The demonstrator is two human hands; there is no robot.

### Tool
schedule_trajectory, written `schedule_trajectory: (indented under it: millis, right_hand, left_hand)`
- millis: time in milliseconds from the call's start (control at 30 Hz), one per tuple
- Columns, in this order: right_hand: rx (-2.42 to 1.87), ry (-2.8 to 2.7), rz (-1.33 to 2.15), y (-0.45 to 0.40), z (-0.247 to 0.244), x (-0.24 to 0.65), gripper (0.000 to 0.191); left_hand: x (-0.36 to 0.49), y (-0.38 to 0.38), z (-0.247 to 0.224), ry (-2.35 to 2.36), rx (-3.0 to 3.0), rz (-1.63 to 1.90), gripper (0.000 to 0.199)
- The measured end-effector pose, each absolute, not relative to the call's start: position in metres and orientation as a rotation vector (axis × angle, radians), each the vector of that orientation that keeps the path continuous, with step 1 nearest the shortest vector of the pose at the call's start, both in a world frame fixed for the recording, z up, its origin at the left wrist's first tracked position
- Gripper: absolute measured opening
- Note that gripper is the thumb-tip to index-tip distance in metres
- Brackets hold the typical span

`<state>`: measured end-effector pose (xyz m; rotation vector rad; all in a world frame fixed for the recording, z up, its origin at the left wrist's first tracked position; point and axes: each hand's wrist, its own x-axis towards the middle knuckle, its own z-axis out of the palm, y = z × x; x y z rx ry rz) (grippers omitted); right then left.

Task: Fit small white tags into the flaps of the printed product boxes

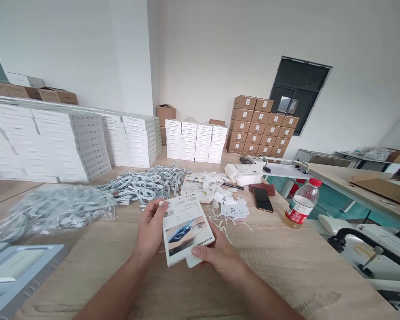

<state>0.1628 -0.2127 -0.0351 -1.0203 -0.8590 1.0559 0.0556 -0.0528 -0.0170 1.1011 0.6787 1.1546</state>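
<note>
A thin white retail box (pixel 188 226) with a printed picture of a blue cable connector is held tilted above the table. My left hand (pixel 150 229) grips its upper left edge, thumb on the printed face. At the lower right corner my right hand (pixel 218 251) pinches the box, its thumb near a pale rounded flap (pixel 194 260) that sticks out below. Just behind the box lie paper scraps and leaflets (pixel 233 210). A heap of grey-white cables (pixel 146 183) is beyond my left hand.
A bag of cables (pixel 63 206) and a grey tray (pixel 50 255) lie left. White box stacks (pixel 195 140) stand behind. A phone (pixel 262 199), a red-capped bottle (pixel 302 204) and a pen (pixel 234 186) are to the right. Brown cartons (pixel 253 126) stand against the wall.
</note>
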Motion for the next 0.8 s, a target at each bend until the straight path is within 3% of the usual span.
schedule_trajectory:
  millis: [133,400,800]
  right_hand:
    - [-0.859,-0.947,1.013,-0.212,-0.035,0.158,0.07]
    - [-0.951,-0.941,0.924,-0.213,-0.032,0.157,0.074]
    - [-1.442,-0.721,0.723,-0.214,-0.08,0.178,0.074]
  left_hand:
    - [0.057,-0.054,-0.022,0.672,1.053,1.11,0.041]
    - [0.059,-0.06,-0.018,0.656,0.991,1.071,0.041]
    - [0.052,-0.058,-0.031,0.729,1.054,1.113,0.035]
